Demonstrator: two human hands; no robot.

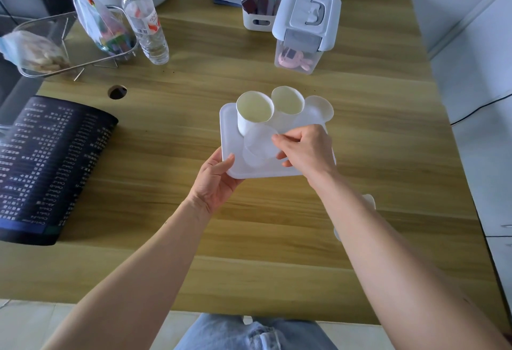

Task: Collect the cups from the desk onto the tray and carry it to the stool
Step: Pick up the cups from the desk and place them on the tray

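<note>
A white plastic tray (231,164) is held over the middle of the wooden desk (249,225). My left hand (214,180) grips its near left corner, thumb on the rim. On the tray stand two white paper cups (253,112) (286,104) and a translucent cup (315,111) at its far side. My right hand (307,148) pinches the rim of a clear plastic cup (259,147) at the tray's middle. Another pale cup (370,202) lies on the desk behind my right forearm, mostly hidden.
A water bottle (145,21), a wire basket (55,44) with bags, a lidded storage box (304,28) and a small white bin (257,21) stand along the far side. A dark printed mat (52,166) lies at the left. A cable hole (117,92) sits near it.
</note>
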